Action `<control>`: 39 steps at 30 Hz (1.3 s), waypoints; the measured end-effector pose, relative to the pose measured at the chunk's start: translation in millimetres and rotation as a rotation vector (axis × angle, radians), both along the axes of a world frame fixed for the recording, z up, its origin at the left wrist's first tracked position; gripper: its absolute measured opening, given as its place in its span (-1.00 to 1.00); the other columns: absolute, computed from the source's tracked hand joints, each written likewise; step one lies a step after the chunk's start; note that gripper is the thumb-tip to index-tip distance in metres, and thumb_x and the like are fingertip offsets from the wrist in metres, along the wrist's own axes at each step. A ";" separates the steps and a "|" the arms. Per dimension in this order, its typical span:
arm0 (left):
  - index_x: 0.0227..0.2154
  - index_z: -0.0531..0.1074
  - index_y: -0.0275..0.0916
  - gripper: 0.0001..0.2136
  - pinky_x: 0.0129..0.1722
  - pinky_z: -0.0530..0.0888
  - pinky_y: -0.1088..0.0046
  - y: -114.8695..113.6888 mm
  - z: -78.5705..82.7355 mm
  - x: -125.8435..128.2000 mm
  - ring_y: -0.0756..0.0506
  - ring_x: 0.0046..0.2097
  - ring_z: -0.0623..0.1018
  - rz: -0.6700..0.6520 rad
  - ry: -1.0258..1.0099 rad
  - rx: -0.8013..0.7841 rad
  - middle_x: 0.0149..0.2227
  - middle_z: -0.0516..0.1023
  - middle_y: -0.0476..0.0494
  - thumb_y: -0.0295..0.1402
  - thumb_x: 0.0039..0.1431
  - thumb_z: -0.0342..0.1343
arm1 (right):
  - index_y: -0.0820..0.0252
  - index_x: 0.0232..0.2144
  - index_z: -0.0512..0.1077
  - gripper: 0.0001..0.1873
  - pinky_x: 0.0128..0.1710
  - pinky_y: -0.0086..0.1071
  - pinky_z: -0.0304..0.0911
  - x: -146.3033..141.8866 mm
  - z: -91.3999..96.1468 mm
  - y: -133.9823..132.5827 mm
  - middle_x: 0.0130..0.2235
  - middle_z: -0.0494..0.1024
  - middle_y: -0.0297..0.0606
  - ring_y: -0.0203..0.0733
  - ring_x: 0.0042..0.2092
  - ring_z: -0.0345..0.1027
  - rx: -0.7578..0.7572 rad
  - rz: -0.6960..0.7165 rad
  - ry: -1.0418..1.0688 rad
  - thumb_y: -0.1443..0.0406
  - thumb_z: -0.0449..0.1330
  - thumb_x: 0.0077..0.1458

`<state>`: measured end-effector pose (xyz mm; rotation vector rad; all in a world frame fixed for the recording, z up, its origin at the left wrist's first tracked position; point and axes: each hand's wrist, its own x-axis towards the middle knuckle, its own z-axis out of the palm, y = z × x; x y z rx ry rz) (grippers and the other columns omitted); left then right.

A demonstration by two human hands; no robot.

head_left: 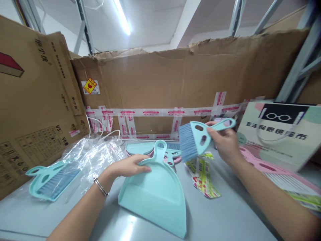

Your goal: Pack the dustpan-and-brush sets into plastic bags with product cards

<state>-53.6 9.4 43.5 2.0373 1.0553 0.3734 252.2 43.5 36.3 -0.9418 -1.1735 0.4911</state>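
Observation:
My left hand grips the upper left rim of a mint-green dustpan, thumb on its inner face. The pan's wide edge points toward me and its handle points away. Raised to the right, a mint-green hand brush with blue-grey bristles is in my right hand, fingers closed at the base of its handle. Its bristles face left, apart from the dustpan. Under and beside the brush lie printed green-and-yellow cards. Behind the dustpan are another brush and a stacked mint dustpan, partly hidden.
At left, clear plastic bags lie beside a bagged mint dustpan-and-brush set. A pink set sits at right before a paper bag. Cardboard walls the back of the grey table; a large carton stands left.

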 end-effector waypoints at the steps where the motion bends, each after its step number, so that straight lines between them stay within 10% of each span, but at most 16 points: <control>1: -0.17 0.45 -0.15 -0.69 -0.17 0.39 0.43 0.2 0.3 0.6 -0.15 -0.10 0.45 -0.002 -0.002 -0.010 -0.11 0.51 -0.07 -0.16 0.05 0.07 | 0.18 -0.37 0.39 -0.78 -0.47 -0.38 0.16 3.6 8.3 -5.4 -0.43 0.44 -0.33 -0.28 -0.48 0.26 0.007 0.008 0.064 0.24 0.21 -0.15; 8: -0.10 0.39 -0.19 -0.68 -0.07 0.34 0.31 1.6 -5.5 11.9 -0.16 -0.06 0.43 0.182 -0.093 -0.002 -0.09 0.48 -0.09 -0.23 0.10 0.00 | 0.14 -0.62 0.17 -0.69 -0.65 -0.45 -0.04 -3.0 32.0 -33.0 -0.66 0.25 -0.45 -0.40 -0.64 0.05 0.015 0.152 0.117 0.14 0.21 -0.08; 17: -0.13 0.41 -0.22 -0.52 0.05 0.27 0.27 1.2 -27.7 37.1 -0.18 0.04 0.36 0.302 -0.282 -0.042 -0.02 0.45 -0.14 0.04 0.14 -0.16 | 0.09 -0.39 0.11 -0.68 -0.57 -0.47 0.08 -70.0 -9.8 -45.5 -0.55 0.37 -0.48 -0.35 -0.54 0.20 -0.292 0.528 -0.205 0.12 0.18 -0.08; 23: -0.13 0.42 -0.25 -0.53 -0.01 0.33 0.25 -4.1 -28.6 46.7 -0.16 -0.04 0.42 0.161 -0.279 0.022 -0.09 0.48 -0.16 -0.01 0.17 -0.18 | 0.13 -0.26 0.26 -0.65 -0.41 -0.36 0.24 -83.0 -21.8 -43.7 -0.43 0.52 -0.34 -0.24 -0.42 0.37 -0.378 0.471 -0.154 0.16 0.22 -0.10; 39: -0.12 0.37 -0.22 -0.62 -0.02 0.30 0.29 -13.5 -28.0 51.3 -0.18 -0.03 0.40 0.095 -0.152 0.182 -0.12 0.47 -0.11 -0.08 0.16 -0.09 | 0.11 -0.20 0.26 -0.75 -0.24 -0.29 0.18 -84.8 -30.1 -41.0 -0.37 0.37 -0.32 -0.21 -0.30 0.26 -0.012 0.069 -0.419 0.24 0.12 0.02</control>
